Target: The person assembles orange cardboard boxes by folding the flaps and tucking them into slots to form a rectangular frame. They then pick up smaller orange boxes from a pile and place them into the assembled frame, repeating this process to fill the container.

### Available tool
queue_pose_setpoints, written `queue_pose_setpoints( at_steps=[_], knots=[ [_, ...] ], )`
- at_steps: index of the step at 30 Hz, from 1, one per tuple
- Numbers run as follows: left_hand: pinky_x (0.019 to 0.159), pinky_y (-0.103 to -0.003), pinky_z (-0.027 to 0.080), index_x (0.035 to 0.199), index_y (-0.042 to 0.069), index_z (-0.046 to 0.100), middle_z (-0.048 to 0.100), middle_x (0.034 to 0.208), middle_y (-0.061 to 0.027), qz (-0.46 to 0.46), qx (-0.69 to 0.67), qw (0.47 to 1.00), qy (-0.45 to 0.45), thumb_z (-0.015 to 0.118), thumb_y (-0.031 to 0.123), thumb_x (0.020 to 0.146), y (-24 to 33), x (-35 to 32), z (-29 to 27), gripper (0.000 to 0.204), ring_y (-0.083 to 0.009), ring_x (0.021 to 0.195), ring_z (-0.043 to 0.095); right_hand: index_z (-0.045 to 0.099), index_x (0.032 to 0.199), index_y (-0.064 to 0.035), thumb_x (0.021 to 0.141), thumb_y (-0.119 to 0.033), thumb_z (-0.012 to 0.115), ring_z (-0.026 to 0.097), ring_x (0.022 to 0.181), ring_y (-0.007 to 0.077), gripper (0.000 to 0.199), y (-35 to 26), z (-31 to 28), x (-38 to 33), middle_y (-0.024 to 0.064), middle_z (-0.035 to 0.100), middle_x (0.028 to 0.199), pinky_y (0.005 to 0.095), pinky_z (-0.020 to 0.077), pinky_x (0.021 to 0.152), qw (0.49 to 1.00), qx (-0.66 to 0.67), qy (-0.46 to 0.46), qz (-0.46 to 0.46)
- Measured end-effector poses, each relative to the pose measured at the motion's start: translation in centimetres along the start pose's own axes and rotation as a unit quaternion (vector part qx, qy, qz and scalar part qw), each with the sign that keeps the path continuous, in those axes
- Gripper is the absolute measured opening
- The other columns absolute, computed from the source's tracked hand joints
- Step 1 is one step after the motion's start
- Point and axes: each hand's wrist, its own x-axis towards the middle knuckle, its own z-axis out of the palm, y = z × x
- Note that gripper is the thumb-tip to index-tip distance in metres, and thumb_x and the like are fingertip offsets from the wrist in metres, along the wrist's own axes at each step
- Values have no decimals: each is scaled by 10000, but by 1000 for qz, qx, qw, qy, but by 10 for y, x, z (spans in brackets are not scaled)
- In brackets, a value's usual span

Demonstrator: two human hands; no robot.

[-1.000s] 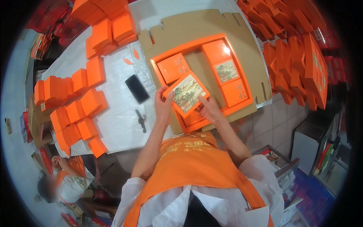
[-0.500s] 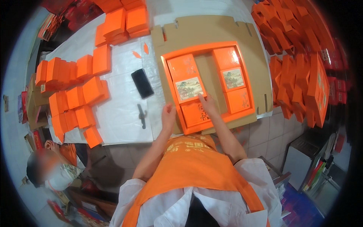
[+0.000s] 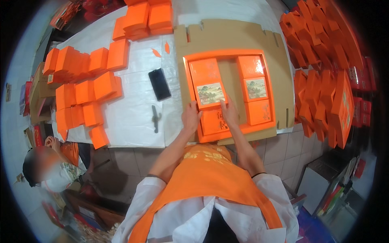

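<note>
In front of me a shallow orange tray (image 3: 186,69) lies on flat brown cardboard. Two columns of orange boxes stand inside it, with a brown strip between them. The left column holds an upper box (image 3: 204,69), a middle piece with a landscape picture (image 3: 210,94) and a lower box (image 3: 213,122) with dark characters. My left hand (image 3: 191,116) is closed at the tray's left rim, fingers curled over it beside the lower box. My right hand (image 3: 230,114) grips that column's right side, thumb near the picture piece's lower corner and the other fingers down in the gap, partly hidden.
A black phone (image 3: 159,84) and a dark tool (image 3: 155,118) lie on the white table cover (image 3: 137,105). Rows of orange boxes (image 3: 86,92) stand at left, stacked orange trays (image 3: 342,109) at right. A person (image 3: 56,170) sits at lower left.
My left hand has come in from beside the tray onto its left rim. My right hand remains at the column's right side. The whole view has shifted slightly.
</note>
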Motion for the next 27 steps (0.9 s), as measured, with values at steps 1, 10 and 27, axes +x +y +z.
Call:
queue_pose_setpoints(
  at_steps=[1, 10, 27],
  knots=[
    [618, -408, 467, 1068, 80, 427, 486, 1013, -144, 5, 14, 1000, -6, 654, 140, 743, -2, 3, 0, 401, -311, 768, 574, 312, 1352, -98, 870, -371, 521, 449, 1117, 237, 592, -5, -4, 0, 163, 406, 1286, 357, 400, 876, 998, -58, -12, 19],
    [595, -431, 464, 951, 80, 446, 488, 966, -136, -19, 32, 999, 32, 603, 207, 786, -1, -6, 11, 261, -343, 769, 563, 228, 1389, -122, 892, -333, 492, 465, 1048, 180, 601, 16, 1, 6, 120, 347, 1343, 323, 423, 832, 947, 273, -144, 91],
    [753, -404, 428, 979, 40, 519, 549, 930, -168, 22, -129, 987, 95, 595, 237, 781, -51, 53, -70, 290, -336, 876, 537, 373, 1255, 1, 874, -268, 539, 420, 1147, 265, 495, -29, -8, 44, 158, 440, 1206, 365, 373, 926, 999, 10, -4, -38]
  ],
)
